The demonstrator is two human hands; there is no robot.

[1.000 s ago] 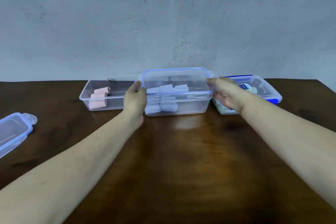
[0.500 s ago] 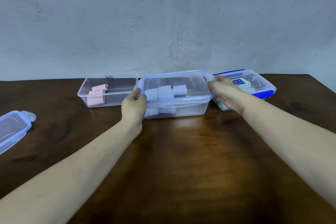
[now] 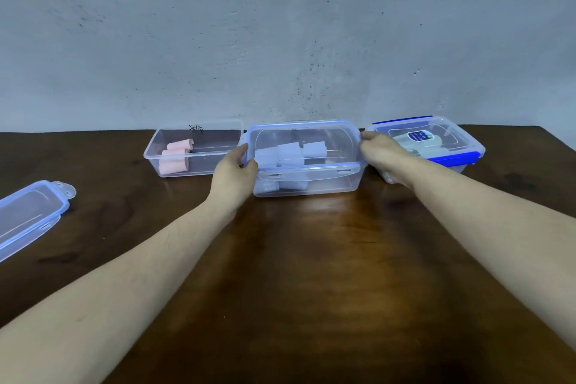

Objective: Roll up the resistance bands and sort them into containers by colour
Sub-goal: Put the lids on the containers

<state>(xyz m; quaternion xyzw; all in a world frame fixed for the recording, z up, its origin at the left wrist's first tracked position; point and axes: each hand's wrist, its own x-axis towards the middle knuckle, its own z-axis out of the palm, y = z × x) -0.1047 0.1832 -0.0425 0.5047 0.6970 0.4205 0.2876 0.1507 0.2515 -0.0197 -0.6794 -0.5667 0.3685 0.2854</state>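
Both hands hold a clear, blue-rimmed lid (image 3: 304, 146) over the middle container (image 3: 311, 187), a rounded rectangular tub of see-through plastic at the far centre of the dark, glossy wooden worktop (image 3: 296, 274). The left hand (image 3: 233, 178) grips the lid's left end with curled fingers and thumb; the right hand (image 3: 381, 151) grips its right end the same way. The lid sits tilted, its far edge raised. Through it show pale lavender rolled bands (image 3: 290, 153), short soft cylinders lying inside the tub.

Just left of it stands an open clear container (image 3: 199, 170) with three pink rolled bands (image 3: 176, 157) stacked at its left end. Just right, behind the right hand, is a lidded container with dark blue clips (image 3: 448, 159); something pale with a label lies inside, possibly rolled bands, though the blur hides it. A loose clear lid (image 3: 28, 218) with a rounded tab lies at the near left edge. Behind rises a rough, speckled grey wall (image 3: 280, 34).
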